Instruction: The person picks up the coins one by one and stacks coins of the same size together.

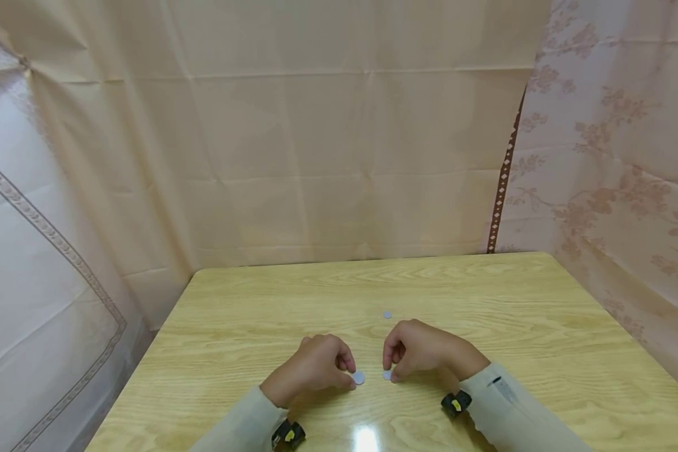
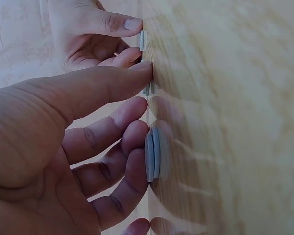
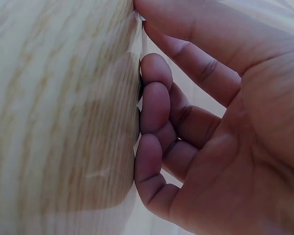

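My left hand (image 1: 316,364) is low over the wooden table, its thumb and index finger pinching the edge of a small pale round disc (image 1: 358,378). Facing it across a narrow gap, my right hand (image 1: 424,348) pinches a smaller pale disc (image 1: 387,375) between thumb and index finger. In the left wrist view, another pale disc (image 2: 149,156) lies by the curled lower fingers of my left hand; whether it is doubled or mirrored in the glossy top I cannot tell. In the right wrist view, curled fingers (image 3: 154,107) rest at the tabletop, and the pinched disc is mostly hidden.
A further small disc (image 1: 387,315) lies flat beyond my right hand. The glossy wooden table (image 1: 248,301) reaches back to a beige curtain (image 1: 339,157). Patterned cloth (image 1: 610,144) hangs at the right, white cloth (image 1: 28,263) at the left.
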Demonstrator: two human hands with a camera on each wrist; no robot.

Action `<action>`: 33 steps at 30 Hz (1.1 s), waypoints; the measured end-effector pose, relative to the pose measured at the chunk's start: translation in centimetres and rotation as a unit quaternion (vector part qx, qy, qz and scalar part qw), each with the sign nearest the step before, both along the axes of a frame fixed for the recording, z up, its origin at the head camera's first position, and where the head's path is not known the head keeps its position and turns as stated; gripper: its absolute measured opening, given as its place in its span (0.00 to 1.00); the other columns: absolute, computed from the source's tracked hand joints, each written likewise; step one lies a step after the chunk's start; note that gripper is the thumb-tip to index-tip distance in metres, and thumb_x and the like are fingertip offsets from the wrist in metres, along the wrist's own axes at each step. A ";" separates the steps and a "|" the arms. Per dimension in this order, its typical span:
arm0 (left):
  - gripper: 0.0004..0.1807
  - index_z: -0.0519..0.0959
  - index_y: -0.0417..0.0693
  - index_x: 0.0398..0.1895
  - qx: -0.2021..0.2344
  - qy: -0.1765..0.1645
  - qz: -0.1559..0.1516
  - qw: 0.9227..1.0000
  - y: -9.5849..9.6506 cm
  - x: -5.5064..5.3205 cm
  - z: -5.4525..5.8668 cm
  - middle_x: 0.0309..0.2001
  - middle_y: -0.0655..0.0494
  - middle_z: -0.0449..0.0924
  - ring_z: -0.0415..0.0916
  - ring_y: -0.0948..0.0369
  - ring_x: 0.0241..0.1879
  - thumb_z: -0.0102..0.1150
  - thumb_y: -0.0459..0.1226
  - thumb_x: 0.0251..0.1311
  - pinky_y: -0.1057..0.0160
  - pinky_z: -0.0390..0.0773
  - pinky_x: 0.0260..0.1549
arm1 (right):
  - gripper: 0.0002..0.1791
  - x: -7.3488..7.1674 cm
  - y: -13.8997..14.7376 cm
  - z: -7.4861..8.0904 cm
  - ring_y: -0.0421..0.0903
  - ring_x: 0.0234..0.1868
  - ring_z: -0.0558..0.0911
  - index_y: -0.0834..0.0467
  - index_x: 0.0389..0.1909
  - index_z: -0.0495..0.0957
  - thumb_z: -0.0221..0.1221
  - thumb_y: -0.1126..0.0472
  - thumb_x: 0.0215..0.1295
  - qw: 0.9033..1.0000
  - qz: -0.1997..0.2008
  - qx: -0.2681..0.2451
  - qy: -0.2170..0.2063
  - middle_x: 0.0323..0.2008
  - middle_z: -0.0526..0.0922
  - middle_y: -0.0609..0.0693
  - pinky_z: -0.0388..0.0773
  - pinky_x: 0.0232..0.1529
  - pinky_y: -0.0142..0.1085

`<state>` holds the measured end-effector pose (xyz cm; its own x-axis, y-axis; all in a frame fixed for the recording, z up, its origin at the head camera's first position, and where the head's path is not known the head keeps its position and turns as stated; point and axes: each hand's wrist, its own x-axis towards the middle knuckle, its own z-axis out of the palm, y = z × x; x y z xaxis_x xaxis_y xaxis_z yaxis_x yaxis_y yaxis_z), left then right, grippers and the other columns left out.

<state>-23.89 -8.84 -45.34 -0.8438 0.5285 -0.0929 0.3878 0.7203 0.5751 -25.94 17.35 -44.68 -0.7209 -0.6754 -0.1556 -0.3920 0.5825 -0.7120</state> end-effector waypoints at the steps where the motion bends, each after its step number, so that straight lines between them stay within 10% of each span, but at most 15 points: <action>1: 0.11 0.85 0.62 0.25 0.000 0.000 0.001 1.000 0.0 0.0 0.0 0.24 0.72 0.80 0.73 0.68 0.29 0.83 0.44 0.46 0.52 0.60 0.45 | 0.08 0.0 0.0 0.0 0.36 0.25 0.74 0.50 0.29 0.87 0.77 0.64 0.53 1.000 -0.001 -0.001 -0.001 0.25 0.83 0.43 0.72 0.27 0.29; 33: 0.06 0.85 0.62 0.28 -0.009 0.029 -0.009 1.000 2.1 -2.9 2.1 0.26 0.74 0.82 0.76 0.69 0.31 0.77 0.43 0.55 0.43 0.63 0.54 | 0.09 -0.3 0.0 -0.4 0.36 0.23 0.72 0.49 0.27 0.87 0.77 0.65 0.52 1.000 0.002 -0.009 -0.009 0.23 0.82 0.43 0.70 0.25 0.28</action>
